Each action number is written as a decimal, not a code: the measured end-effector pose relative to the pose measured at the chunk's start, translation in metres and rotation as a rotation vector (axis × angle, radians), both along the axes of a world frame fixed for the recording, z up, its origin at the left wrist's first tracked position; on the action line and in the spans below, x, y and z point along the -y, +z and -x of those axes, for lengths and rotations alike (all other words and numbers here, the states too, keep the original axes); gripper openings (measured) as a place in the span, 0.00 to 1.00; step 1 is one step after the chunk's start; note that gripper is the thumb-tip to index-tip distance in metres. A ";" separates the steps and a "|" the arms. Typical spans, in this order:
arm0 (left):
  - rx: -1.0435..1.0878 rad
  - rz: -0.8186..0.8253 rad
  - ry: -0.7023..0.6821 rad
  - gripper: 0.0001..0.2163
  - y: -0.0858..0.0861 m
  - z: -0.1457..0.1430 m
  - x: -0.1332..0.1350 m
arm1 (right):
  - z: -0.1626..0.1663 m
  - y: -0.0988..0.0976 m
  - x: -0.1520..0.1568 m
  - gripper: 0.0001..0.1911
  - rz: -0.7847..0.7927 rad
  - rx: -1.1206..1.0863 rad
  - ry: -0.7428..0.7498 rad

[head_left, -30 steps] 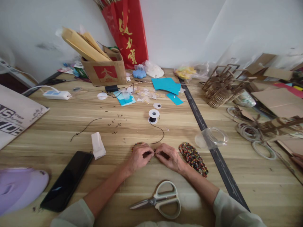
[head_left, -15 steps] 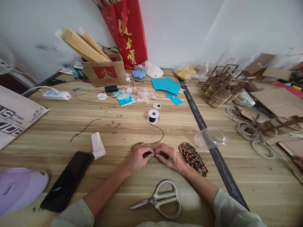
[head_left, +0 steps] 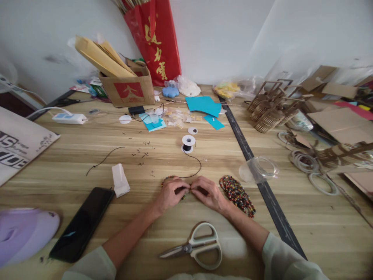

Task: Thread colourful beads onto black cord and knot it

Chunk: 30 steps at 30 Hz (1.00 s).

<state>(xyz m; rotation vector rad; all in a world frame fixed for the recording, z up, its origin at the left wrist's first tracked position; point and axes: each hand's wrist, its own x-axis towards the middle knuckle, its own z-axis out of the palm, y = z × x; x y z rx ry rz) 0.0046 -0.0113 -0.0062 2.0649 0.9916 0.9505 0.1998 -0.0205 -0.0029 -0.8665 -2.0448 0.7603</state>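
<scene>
- Beaded strand: on the wooden table, nearer the person than the cord spool; mostly covered by the left hand, with multicoloured beads visible beyond the knuckles and beside the thumb.
- Black cord: leaves the spool, bows right, and runs back to the left hand's far side.
- Left hand: near side of the spool, slightly left; thumb and forefinger closed in a pinch on a tiny part of the strand.
- Right hand: near side of the spool, slightly right; thumb and forefinger likewise pinched on the strand, tips almost meeting the left's. Whether bead or cord lies between the tips cannot be told.
- Bead bundle: right of the spool and nearer, just beside the right wrist.
- Scissors: well to the near side of the spool, blade tips pointing left.
- Cord offcuts: scattered left of the spool.
- Smartphone: left of the spool and nearer, screen dark.
</scene>
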 end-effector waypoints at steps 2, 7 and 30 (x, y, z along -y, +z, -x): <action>0.000 0.016 0.012 0.05 0.000 0.000 0.000 | 0.000 0.000 0.000 0.05 -0.002 0.001 -0.001; 0.002 0.041 0.021 0.05 -0.003 0.000 0.001 | 0.001 -0.001 0.000 0.05 -0.001 -0.010 -0.013; 0.086 0.204 0.058 0.14 0.011 0.006 0.000 | 0.005 0.021 0.001 0.08 -0.001 0.001 0.002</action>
